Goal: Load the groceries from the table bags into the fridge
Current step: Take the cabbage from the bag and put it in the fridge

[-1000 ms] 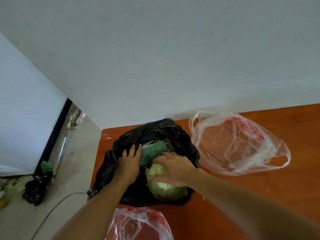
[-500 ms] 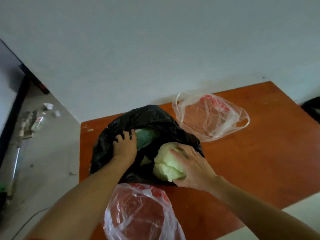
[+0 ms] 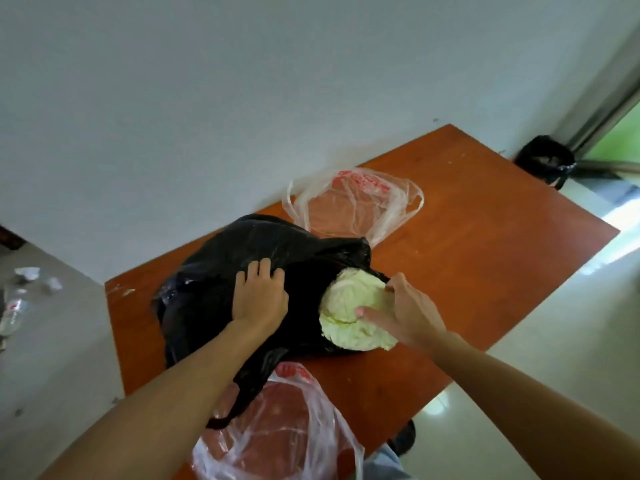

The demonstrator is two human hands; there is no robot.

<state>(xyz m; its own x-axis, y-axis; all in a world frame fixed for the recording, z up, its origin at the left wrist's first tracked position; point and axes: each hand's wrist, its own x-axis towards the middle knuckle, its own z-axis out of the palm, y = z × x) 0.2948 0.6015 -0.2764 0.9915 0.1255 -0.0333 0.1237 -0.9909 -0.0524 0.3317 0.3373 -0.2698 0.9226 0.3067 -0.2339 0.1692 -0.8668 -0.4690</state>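
A black plastic bag (image 3: 214, 271) lies crumpled on the orange-brown table (image 3: 485, 237). A pale green cabbage (image 3: 349, 299) sticks out of the bag's right-hand opening, mostly clear of the plastic. My right hand (image 3: 408, 311) grips the cabbage from its right side, thumb across its front and fingers over the top. My left hand (image 3: 259, 296) presses down on the black bag with its fingers clutching the plastic. The green packet inside the bag is hidden now. The fridge is not in view.
A clear bag with red print (image 3: 353, 202) lies flat behind the black bag near the wall. Another clear bag (image 3: 277, 431) sits at the table's near edge. A small black bin (image 3: 543, 161) stands on the floor at the far right. Litter (image 3: 20, 292) lies on the floor left.
My right hand has pulled the cabbage rightward out of the black bag. My left hand shifted from the bag's opening onto its top, and the green packet is covered. The view swung right.
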